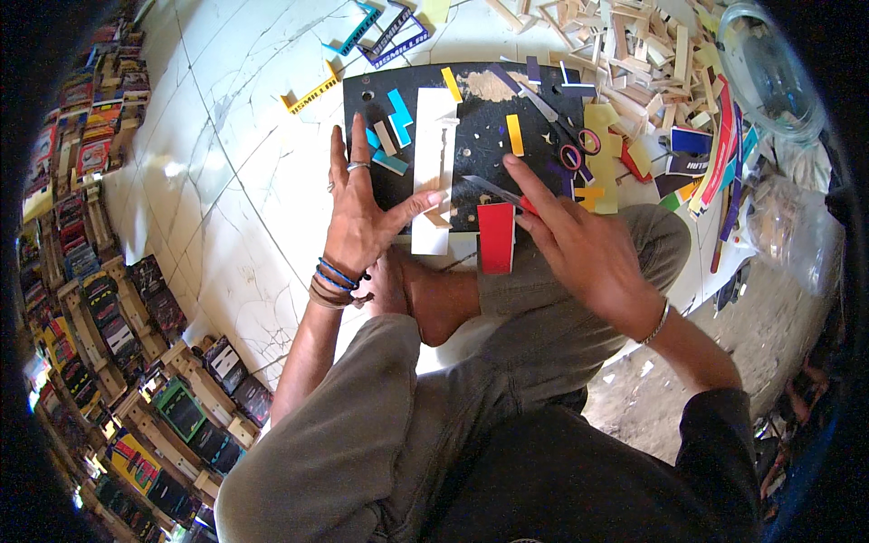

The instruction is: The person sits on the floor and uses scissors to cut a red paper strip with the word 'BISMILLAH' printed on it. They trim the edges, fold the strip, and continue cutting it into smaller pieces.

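Note:
My right hand (579,240) grips a cutter knife (491,188), its blade pointing left over the black board (484,167) and a bit of red handle showing at the fingers. The index finger stretches forward along it. Fingers spread, my left hand (367,199) is open at the board's left side, with its thumb over a white strip (430,237). A thin wooden piece (448,149) lies along that strip. Just left of my right hand, a red piece (495,240) sits at the board's near edge. Scissors (572,145) with pink and purple handles rest at the board's right.
Small blue (399,118) and yellow pieces (515,135) are scattered on the board. Beyond it lie lettered cut-outs (389,36) and a heap of wood sticks (647,68). A clear plastic container (774,77) stands far right. Stacked wood-and-card items (109,317) line the left.

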`<state>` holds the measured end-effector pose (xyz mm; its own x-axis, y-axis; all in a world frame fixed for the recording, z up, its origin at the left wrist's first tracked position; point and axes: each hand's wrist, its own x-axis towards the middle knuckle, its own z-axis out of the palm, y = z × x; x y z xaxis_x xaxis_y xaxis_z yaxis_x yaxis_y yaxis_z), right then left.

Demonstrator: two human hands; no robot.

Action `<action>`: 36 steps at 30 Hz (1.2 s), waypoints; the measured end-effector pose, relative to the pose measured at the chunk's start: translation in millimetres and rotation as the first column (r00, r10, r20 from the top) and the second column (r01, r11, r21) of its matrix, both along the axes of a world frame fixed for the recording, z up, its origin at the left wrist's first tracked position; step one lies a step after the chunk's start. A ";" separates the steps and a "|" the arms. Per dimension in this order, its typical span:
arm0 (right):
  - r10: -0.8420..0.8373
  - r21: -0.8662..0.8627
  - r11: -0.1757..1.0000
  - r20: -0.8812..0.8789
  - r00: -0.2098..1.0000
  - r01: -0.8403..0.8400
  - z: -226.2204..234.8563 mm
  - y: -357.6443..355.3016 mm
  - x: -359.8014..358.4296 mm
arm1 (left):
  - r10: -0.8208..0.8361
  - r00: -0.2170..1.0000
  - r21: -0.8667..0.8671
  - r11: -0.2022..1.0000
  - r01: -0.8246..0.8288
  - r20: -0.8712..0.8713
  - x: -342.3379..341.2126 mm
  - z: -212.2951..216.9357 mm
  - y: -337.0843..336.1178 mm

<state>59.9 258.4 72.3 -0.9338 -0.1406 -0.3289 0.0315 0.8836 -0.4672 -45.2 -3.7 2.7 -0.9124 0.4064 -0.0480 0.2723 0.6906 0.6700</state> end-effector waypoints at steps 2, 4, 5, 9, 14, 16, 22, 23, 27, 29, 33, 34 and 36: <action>-0.104 -0.080 0.991 -0.004 0.995 0.103 -3.7 -6.5 8.3 | -0.046 0.986 -0.026 0.999 0.043 -0.163 -7.5 6.3 2.1; -0.245 -0.247 0.936 0.048 0.968 0.249 -9.3 -16.8 16.9 | -0.092 0.933 -0.017 0.996 0.092 -0.347 -19.2 10.7 7.4; -0.303 -0.324 0.893 0.079 0.950 0.312 -12.1 -22.8 21.0 | -0.189 0.917 -0.057 0.982 0.180 -0.351 -26.7 11.8 11.0; -0.389 -0.419 0.832 0.029 0.921 0.365 -22.1 -43.9 28.0 | -0.393 0.856 -0.126 0.920 0.372 -0.337 -45.6 17.2 21.8; -0.510 -0.519 0.741 -0.022 0.860 0.426 -19.2 -52.8 30.2 | -0.322 0.887 0.024 0.937 0.349 -0.331 -38.9 38.0 19.4; -0.518 -0.506 0.716 0.077 0.852 0.481 -16.6 -53.0 27.5 | -0.254 0.866 0.049 0.952 0.303 -0.431 -30.7 49.0 13.7; -0.556 -0.660 0.603 0.056 0.830 0.448 -15.2 -61.4 1.2 | 0.029 0.826 0.095 0.995 0.030 -0.563 -7.0 61.0 -3.4; -0.549 -0.661 0.598 0.075 0.833 0.454 -13.8 -62.0 -3.1 | 0.081 0.844 0.145 0.989 -0.004 -0.530 -3.3 59.7 -4.8; -0.543 -0.570 0.710 -0.067 0.837 0.414 -9.9 -59.2 -23.2 | 0.186 0.892 0.229 0.969 -0.095 -0.413 11.1 57.1 -10.7; -0.516 -0.508 0.782 -0.200 0.833 0.362 -12.1 -54.1 -38.4 | 0.153 0.945 0.206 0.974 -0.095 -0.288 19.6 60.9 -15.9; -0.408 -0.331 0.890 -0.268 0.873 0.314 -18.3 -36.9 -65.1 | -0.051 0.990 0.020 0.998 0.055 -0.132 27.4 69.2 -24.7; -0.361 -0.306 0.913 -0.294 0.885 0.271 -20.0 -34.2 -69.9 | -0.070 0.982 0.054 0.995 0.080 -0.176 24.1 67.6 -23.0; -0.266 -0.237 0.952 -0.320 0.909 0.194 -22.6 -31.7 -76.3 | -0.044 0.991 0.094 0.994 0.056 -0.124 13.4 63.5 -19.8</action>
